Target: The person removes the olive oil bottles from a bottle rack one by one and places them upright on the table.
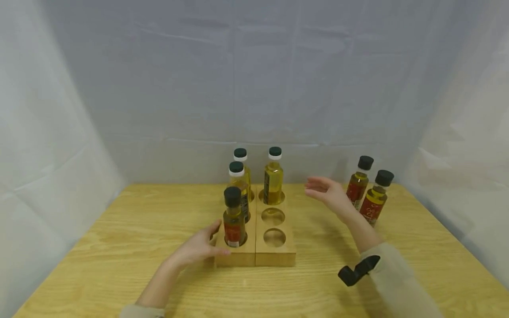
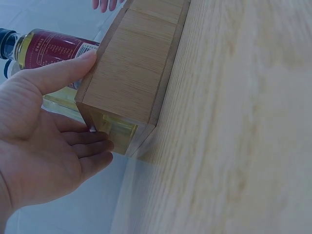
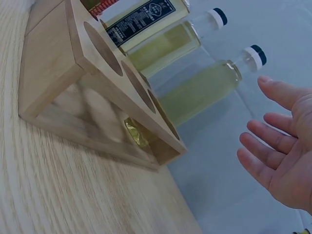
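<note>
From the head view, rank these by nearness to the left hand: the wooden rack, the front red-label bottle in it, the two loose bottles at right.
1. Wooden rack: touched by left hand.
2. Front red-label bottle: in the rack's near-left hole.
3. Two loose bottles: far right, beyond the right hand.

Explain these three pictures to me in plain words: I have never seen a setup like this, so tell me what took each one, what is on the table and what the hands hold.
No machine here: a person works with two bare hands and wears three cameras. The wide picture comes from a camera on the head, looking down at the wooden table. The other two come from cameras on each wrist, so they look tilted and very close.

On the table stands a wooden bottle rack with six round holes. Four hold oil bottles: three green-capped bottles and, in front, a black-capped bottle with a red label. Two holes on the right side are empty. Two more red-labelled bottles stand loose on the table, to the right.

The left hand rests against the rack's front left corner, fingers straight. The right hand hangs open in the air beside the loose bottles, holding nothing.
</note>
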Available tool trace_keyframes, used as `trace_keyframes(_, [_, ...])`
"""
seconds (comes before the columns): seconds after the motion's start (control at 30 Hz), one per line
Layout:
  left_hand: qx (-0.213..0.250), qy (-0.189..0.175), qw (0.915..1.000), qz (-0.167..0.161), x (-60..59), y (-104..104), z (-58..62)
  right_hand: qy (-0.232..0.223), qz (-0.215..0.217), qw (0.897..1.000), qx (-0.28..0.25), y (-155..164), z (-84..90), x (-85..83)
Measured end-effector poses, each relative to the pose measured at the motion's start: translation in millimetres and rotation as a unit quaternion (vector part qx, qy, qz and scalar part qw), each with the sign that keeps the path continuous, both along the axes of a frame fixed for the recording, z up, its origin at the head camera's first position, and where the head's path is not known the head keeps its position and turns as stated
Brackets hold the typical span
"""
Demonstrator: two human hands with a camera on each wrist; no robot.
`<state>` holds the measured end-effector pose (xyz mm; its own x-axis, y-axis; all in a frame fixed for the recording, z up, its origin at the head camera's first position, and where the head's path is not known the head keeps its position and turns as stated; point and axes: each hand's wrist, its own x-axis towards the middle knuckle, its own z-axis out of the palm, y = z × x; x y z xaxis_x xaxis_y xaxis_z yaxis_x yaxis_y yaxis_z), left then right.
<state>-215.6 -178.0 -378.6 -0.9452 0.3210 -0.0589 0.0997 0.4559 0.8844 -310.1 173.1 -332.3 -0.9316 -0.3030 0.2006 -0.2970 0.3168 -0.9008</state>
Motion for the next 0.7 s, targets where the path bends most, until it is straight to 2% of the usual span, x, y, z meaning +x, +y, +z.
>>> trace_keyframes(0.4, [0.003, -0.001, 1.0000, -0.004, -1.8, 2, 1.5, 0.007, 0.000, 1.000, -0.003, -31, -0.6, -17.6])
trace_keyframes(0.7, [-0.004, 0.006, 1.0000, 0.002, 0.6, -1, 0.1, -0.006, -0.003, 1.000, 0.001, -56, 1.7, -29.2])
